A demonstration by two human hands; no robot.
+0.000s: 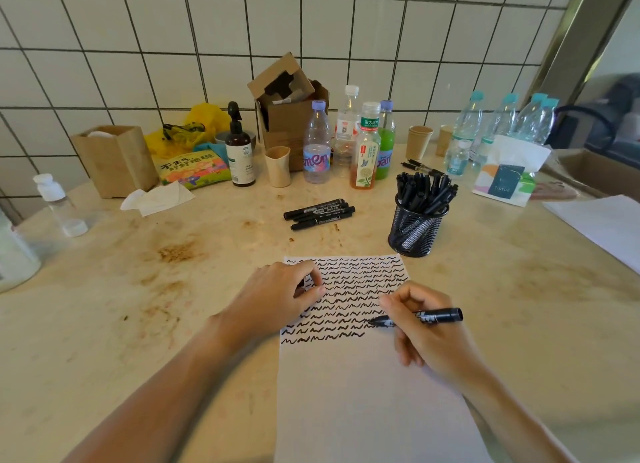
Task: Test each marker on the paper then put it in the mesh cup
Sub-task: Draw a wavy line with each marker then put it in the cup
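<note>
A white sheet of paper (360, 393) lies in front of me, its upper half filled with rows of black squiggles. My right hand (426, 334) grips a black marker (440, 316), its tip touching the paper at the right end of the squiggle rows. My left hand (280, 296) rests on the paper's upper left corner, fingers curled around a small dark object that looks like the marker's cap. Beyond the paper's top right corner stands a black mesh cup (417, 232) holding several black markers. Three more black markers (320, 213) lie loose on the table farther back.
Bottles (367, 147), a cardboard box (291, 116), paper cups (419, 142), a pump bottle (239, 150) and a tissue pack (509, 171) line the tiled wall. Crumpled tissue (157, 199) and a small clear bottle (57, 202) sit left. Another white sheet (602, 227) lies far right.
</note>
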